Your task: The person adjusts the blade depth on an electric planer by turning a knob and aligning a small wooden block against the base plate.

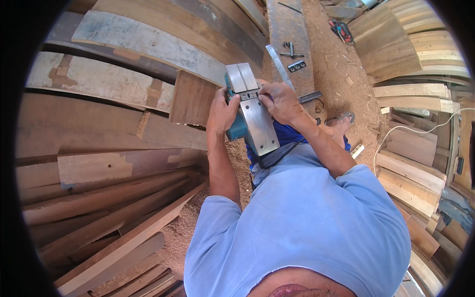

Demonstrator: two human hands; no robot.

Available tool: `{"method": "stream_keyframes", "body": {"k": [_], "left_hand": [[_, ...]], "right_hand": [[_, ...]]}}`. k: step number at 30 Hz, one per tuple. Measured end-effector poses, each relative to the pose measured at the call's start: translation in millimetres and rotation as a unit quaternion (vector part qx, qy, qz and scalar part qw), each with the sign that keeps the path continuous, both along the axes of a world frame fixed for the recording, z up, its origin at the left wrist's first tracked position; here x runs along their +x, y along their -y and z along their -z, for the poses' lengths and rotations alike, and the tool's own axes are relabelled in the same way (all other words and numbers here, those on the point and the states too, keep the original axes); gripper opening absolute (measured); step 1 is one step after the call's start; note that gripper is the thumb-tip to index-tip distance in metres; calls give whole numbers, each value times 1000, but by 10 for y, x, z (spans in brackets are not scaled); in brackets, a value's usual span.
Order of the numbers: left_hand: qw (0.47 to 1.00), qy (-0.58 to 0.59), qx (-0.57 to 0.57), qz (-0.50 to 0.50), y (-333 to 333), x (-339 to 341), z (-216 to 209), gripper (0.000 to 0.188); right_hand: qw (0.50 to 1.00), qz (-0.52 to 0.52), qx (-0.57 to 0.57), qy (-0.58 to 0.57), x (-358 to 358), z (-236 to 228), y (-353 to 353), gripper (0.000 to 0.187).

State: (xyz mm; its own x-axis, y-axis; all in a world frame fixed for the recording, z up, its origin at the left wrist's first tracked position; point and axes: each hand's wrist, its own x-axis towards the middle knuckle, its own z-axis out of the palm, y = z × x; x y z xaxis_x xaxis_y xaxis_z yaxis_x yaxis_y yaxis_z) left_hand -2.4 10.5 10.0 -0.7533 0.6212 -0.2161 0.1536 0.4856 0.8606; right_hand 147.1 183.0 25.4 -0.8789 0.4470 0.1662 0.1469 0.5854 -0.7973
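An electric planer (262, 128) with a teal body lies upside down over my lap, its shiny metal sole facing up. My left hand (222, 113) is closed around its left side, with the thumb beside the cutter block (249, 95) between the two sole plates. On the other side my right hand (281, 103) has its fingers curled and pinched at the right end of that block. Whatever sits between those fingertips is too small to make out.
Ahead, a narrow wooden bench (292, 29) carries a metal ruler (280, 69), a T-shaped tool (292, 49) and a dark block with round holes (297, 66). Stacked boards (99, 119) crowd the left; more planks (415, 173) line the right. A red-and-black tool (342, 30) lies on the sawdust.
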Motion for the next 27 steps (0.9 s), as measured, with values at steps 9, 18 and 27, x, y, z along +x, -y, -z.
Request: {"method": "stream_keyframes", "body": {"k": [9,18,27], "left_hand": [[1000,-21,21,7,17,0,10,61],[1000,-18,5,3,17,-9,15,62],[995,-42,-85,15,5,-54,-80,56]], "right_hand": [[999,4,40,-7,-1,67,3,11],[997,-28,46,-59,-45,19,62,11],[993,-28,63,-96,-37,123,174,16]]}}
